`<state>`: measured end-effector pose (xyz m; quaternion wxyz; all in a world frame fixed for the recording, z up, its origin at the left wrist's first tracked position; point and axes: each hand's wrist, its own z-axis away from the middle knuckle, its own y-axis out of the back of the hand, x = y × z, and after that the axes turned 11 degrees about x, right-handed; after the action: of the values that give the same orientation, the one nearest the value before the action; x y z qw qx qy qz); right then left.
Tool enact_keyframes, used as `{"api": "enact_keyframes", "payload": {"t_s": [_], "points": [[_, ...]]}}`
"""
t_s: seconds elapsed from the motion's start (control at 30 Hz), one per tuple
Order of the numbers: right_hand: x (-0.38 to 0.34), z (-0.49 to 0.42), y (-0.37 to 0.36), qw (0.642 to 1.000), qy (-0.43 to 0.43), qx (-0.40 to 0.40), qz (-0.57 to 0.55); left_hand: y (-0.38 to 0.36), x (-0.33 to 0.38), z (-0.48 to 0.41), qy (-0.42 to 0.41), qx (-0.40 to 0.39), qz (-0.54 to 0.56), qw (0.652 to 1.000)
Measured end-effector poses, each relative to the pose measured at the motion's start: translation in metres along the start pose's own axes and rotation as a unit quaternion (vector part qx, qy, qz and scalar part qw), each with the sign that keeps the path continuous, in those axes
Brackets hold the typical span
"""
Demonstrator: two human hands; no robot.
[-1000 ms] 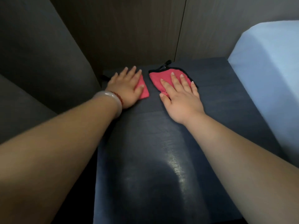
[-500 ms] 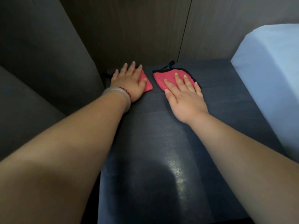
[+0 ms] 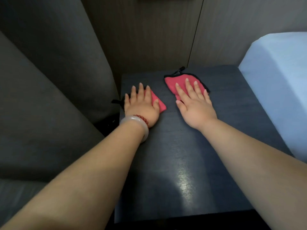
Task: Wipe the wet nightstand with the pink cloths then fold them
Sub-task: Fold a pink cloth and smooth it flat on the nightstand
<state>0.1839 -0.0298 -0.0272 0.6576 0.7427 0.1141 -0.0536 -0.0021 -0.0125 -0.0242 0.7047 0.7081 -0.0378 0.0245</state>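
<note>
Pink with a black border, the right cloth lies flat near the back of the dark nightstand. The right hand presses on it with straight, slightly spread fingers, the heel of the palm resting on the bare top. The left cloth sits by the nightstand's left edge, a little nearer the person. It is mostly hidden under the left hand, which lies flat on it, fingers straight and close together, thumb on the pink. A strip of bare top separates the two cloths. A pale bangle and red beads circle the left wrist. The near part of the top shines. A pale blue mattress stands just to the right, and grey upholstery to the left.
</note>
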Motion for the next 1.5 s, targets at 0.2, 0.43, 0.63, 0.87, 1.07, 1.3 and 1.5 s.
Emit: {"api": "enact_keyframes", "payload": {"t_s": [0.2,0.43,0.63,0.87,1.07,1.3,1.5], "points": [[0.005,0.037,0.004,0.999,-0.037,-0.010,-0.010,-0.006,0.019,0.101,-0.145,0.052,0.035,0.987],[0.007,0.090,0.006,0.997,-0.070,0.035,0.022,0.005,-0.033,0.001,0.023,-0.026,-0.006,0.999],[0.005,0.087,0.005,0.996,-0.075,0.021,0.033,-0.006,0.019,0.111,-0.112,0.055,0.019,0.992],[0.005,0.089,0.007,0.997,-0.070,0.009,0.028,0.000,-0.017,0.090,-0.070,0.032,0.003,0.997],[0.008,0.090,0.009,0.997,-0.065,0.009,0.027,-0.003,0.009,0.123,-0.071,0.046,0.010,0.996],[0.010,0.090,0.012,0.998,-0.054,0.007,-0.013,0.000,-0.020,0.132,-0.167,0.038,-0.005,0.985],[0.019,0.105,0.013,1.000,-0.016,0.010,0.002,-0.003,0.000,0.180,-0.139,0.053,0.010,0.989]]}}
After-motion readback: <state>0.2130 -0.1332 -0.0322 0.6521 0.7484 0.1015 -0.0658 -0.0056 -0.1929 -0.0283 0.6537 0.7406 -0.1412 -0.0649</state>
